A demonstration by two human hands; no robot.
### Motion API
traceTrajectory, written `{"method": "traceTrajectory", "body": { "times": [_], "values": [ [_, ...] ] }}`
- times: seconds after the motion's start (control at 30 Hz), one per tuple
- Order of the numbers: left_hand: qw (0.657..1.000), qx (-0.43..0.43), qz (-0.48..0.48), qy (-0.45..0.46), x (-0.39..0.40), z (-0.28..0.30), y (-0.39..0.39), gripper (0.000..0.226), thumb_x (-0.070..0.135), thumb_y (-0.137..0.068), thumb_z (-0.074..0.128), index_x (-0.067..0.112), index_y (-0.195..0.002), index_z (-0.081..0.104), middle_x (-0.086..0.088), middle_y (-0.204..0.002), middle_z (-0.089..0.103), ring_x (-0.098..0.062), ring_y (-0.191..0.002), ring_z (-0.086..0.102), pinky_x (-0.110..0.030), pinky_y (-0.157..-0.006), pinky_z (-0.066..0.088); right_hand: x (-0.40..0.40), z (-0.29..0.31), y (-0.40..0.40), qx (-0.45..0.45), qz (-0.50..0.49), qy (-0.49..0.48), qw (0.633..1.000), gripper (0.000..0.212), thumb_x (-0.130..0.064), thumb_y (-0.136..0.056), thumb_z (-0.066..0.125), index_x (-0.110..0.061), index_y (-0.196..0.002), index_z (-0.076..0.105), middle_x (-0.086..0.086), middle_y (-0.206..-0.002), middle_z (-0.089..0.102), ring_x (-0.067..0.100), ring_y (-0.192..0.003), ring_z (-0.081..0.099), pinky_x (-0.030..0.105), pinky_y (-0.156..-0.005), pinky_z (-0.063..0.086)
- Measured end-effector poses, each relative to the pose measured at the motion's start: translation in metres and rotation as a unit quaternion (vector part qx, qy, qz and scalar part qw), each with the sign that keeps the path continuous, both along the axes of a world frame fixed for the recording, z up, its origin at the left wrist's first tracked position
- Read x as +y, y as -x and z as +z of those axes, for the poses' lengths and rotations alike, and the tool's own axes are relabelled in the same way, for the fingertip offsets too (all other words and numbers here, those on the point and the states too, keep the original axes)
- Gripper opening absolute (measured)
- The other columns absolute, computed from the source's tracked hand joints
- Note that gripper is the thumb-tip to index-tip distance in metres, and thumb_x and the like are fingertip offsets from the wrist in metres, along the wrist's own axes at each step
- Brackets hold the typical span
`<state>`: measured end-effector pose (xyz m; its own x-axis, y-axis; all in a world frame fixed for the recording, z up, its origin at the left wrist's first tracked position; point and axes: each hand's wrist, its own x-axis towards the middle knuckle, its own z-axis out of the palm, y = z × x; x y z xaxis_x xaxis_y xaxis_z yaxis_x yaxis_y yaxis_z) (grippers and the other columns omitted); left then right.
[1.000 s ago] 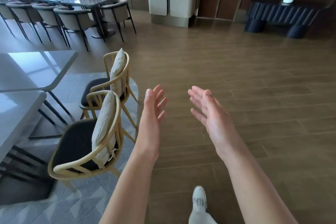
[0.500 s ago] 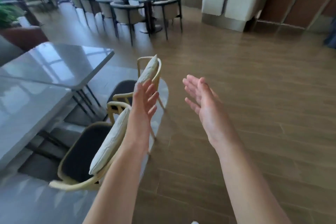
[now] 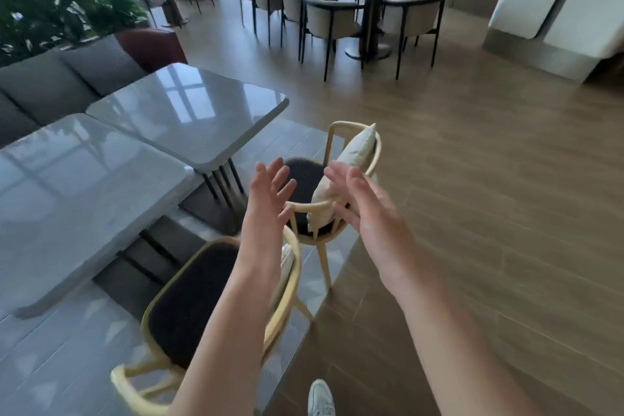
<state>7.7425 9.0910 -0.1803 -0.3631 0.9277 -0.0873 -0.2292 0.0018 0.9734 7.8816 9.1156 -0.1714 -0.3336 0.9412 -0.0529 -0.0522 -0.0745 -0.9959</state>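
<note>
Just over the chair point(image 3: 332, 138), beside the table point(image 3: 189, 118): left hand point(image 3: 266, 199) and right hand point(image 3: 368, 213), fingers spread wide, gripping nothing. Inside the chair, propped against its back, a cushion point(image 3: 354, 152).

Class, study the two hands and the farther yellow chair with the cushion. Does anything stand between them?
Nothing visible does. The left hand and right hand, both open, are just in front of the farther chair and its cushion. The nearer chair sits under the left forearm, below the reach rather than across it.
</note>
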Motion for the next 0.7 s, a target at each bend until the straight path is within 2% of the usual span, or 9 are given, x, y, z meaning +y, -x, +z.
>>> {"method": "traceTrajectory", "body": {
  "times": [0.1, 0.2, 0.3, 0.37, 0.43, 0.53, 0.7],
  "values": [
    [0.999, 0.005, -0.036, -0.006, 0.066, 0.006, -0.008, 0.07, 0.071, -0.09, 0.034, 0.032, -0.146, 0.05, 0.011, -0.148, 0.054, -0.005, -0.131, 0.054, -0.038, -0.114, 0.036, 0.049, 0.005, -0.006, -0.01, -0.037, -0.018, 0.999, 0.05, -0.073, -0.089, 0.039, -0.046, -0.129, 0.055, -0.02, -0.141, 0.057, 0.001, -0.131, 0.051, 0.041, -0.117, 0.037],
    [0.998, 0.016, -0.056, -0.02, 0.107, 0.014, -0.012, 0.06, 0.063, -0.101, 0.027, 0.031, -0.148, 0.047, 0.011, -0.149, 0.052, -0.006, -0.132, 0.053, -0.041, -0.118, 0.033, 0.087, 0.009, -0.01, 0.006, -0.062, -0.023, 0.998, 0.054, -0.067, -0.09, 0.04, -0.039, -0.134, 0.054, -0.017, -0.138, 0.059, -0.001, -0.131, 0.051, 0.039, -0.117, 0.038],
    [0.998, 0.021, -0.051, -0.024, 0.14, 0.016, -0.005, 0.067, 0.072, -0.095, 0.031, 0.033, -0.148, 0.047, 0.014, -0.149, 0.052, -0.005, -0.132, 0.052, -0.041, -0.118, 0.032, 0.125, 0.011, -0.008, 0.014, -0.061, -0.015, 0.998, 0.061, -0.067, -0.086, 0.039, -0.036, -0.137, 0.053, -0.016, -0.138, 0.059, 0.0, -0.131, 0.051, 0.038, -0.117, 0.038],
    [0.999, 0.015, -0.026, -0.016, 0.162, 0.012, 0.005, 0.072, 0.072, -0.087, 0.032, 0.034, -0.147, 0.048, 0.014, -0.148, 0.053, -0.004, -0.132, 0.053, -0.041, -0.118, 0.032, 0.154, 0.009, -0.003, 0.015, -0.041, -0.009, 0.999, 0.064, -0.073, -0.083, 0.04, -0.037, -0.135, 0.053, -0.015, -0.14, 0.058, 0.004, -0.133, 0.05, 0.04, -0.117, 0.037],
    [1.0, 0.016, 0.01, -0.002, 0.182, 0.007, 0.013, 0.074, 0.074, -0.088, 0.034, 0.033, -0.148, 0.048, 0.013, -0.148, 0.053, -0.005, -0.132, 0.053, -0.043, -0.12, 0.031, 0.185, 0.003, 0.002, 0.011, -0.021, 0.0, 1.0, 0.073, -0.077, -0.08, 0.041, -0.033, -0.137, 0.053, -0.013, -0.143, 0.056, 0.007, -0.134, 0.049, 0.041, -0.117, 0.037],
    [0.997, 0.016, 0.075, 0.02, 0.201, -0.003, 0.019, 0.075, 0.078, -0.09, 0.033, 0.032, -0.147, 0.047, 0.01, -0.148, 0.053, -0.006, -0.13, 0.055, -0.043, -0.12, 0.031, 0.228, -0.008, 0.011, 0.01, 0.022, 0.019, 1.0, 0.076, -0.068, -0.081, 0.039, -0.025, -0.143, 0.051, -0.009, -0.144, 0.056, 0.006, -0.134, 0.05, 0.04, -0.116, 0.04],
    [0.975, 0.012, 0.216, 0.042, 0.221, -0.009, 0.008, 0.077, 0.075, -0.091, 0.032, 0.027, -0.15, 0.043, 0.004, -0.152, 0.049, -0.011, -0.136, 0.05, -0.046, -0.121, 0.029, 0.288, -0.022, 0.026, 0.009, 0.176, 0.049, 0.983, 0.076, -0.062, -0.084, 0.038, -0.021, -0.147, 0.046, -0.007, -0.146, 0.053, 0.006, -0.135, 0.048, 0.037, -0.116, 0.039]
  ]
}}
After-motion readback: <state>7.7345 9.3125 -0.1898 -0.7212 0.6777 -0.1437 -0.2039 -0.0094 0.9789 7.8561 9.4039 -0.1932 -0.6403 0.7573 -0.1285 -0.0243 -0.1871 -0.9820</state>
